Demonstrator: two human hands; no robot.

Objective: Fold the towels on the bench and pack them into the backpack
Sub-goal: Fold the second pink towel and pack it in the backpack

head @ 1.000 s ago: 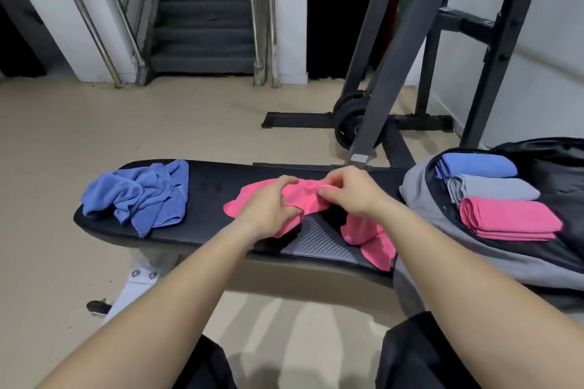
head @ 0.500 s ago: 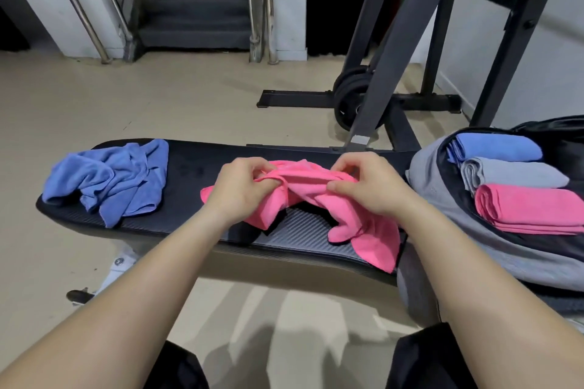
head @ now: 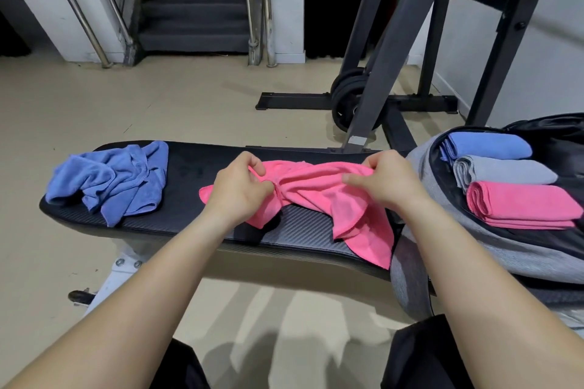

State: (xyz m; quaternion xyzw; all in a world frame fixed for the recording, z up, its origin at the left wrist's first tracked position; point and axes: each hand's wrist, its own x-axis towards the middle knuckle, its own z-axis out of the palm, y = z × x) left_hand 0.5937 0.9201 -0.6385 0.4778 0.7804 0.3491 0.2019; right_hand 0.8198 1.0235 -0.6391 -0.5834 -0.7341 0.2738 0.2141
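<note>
Holding pink towel (head: 319, 189) w/ both hands over mid bench (head: 196, 221): L hand (head: 240, 189) curled tight, gripping bunched left end, R hand (head: 384, 181) pinching top edge at right, hands apart w/ cloth sagging btwn. Hanging one corner over near bench edge, just beside backpack (head: 493, 249). Lying crumpled at left end: blue towel (head: 117, 177); sitting in open backpack at right end, far to near: blue roll (head: 486, 145), grey roll (head: 505, 172), pink roll (head: 521, 202).

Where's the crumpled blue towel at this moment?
In the head view, the crumpled blue towel lies on the left end of the bench, left of the loose pink towel and not touching it.
</note>
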